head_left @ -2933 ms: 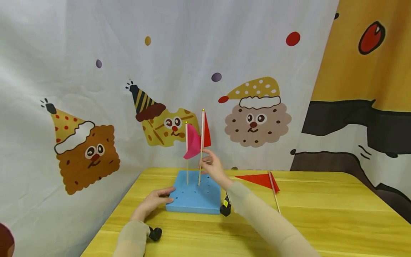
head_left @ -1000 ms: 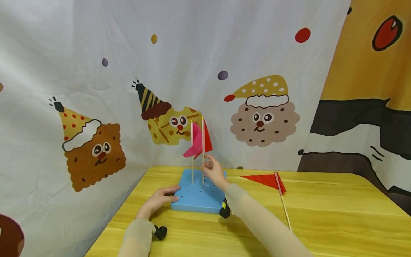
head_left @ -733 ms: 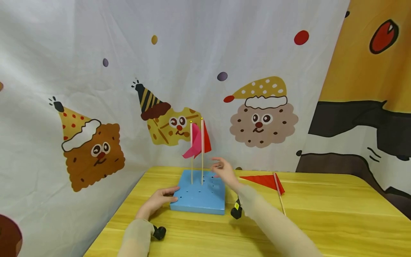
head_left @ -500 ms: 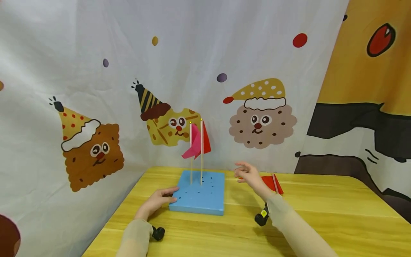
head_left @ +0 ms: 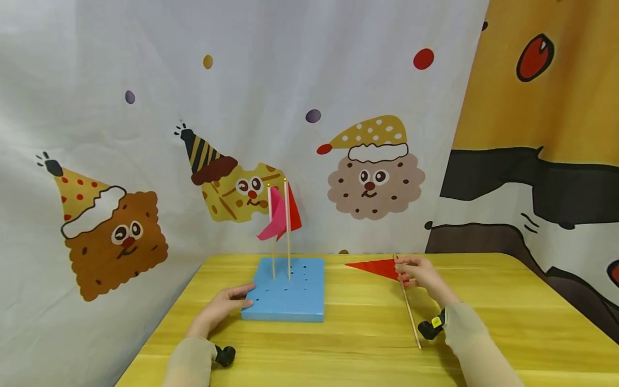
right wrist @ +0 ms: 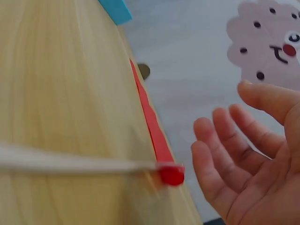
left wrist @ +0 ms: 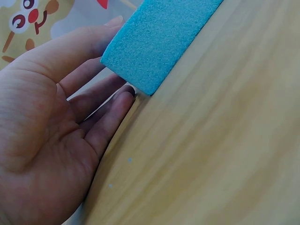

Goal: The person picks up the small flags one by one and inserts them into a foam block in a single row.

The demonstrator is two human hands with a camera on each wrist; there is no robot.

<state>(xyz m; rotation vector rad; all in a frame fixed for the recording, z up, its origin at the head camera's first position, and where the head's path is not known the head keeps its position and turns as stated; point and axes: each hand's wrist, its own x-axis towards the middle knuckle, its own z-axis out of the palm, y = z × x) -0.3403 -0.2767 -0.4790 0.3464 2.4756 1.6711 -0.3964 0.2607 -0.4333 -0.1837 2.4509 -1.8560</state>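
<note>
A blue foam block (head_left: 301, 302) with small holes on top lies on the table. A pink flag (head_left: 276, 216) and a red flag (head_left: 294, 213) stand upright in it on thin wooden sticks. My left hand (head_left: 218, 312) rests against the block's left edge, fingers fairly straight; in the left wrist view the foam (left wrist: 150, 44) meets the fingertips. To the right, another red flag (head_left: 374, 268) lies flat. My right hand (head_left: 424, 275) is over its stick near the top, overlapping the cloth. In the right wrist view the fingers (right wrist: 225, 159) are loosely bent and apart from the flag.
The yellow wood-grain table (head_left: 367, 349) ends at a white curtain (head_left: 271, 70) printed with cartoon biscuits and cheese. Small black cameras sit at both wrists, the right one (head_left: 430, 325) beside the lying flag's stick.
My right hand has let go of the upright red flag's stick and moved right to the lying red flag. The left hand stays at the block. The head view has shifted slightly.
</note>
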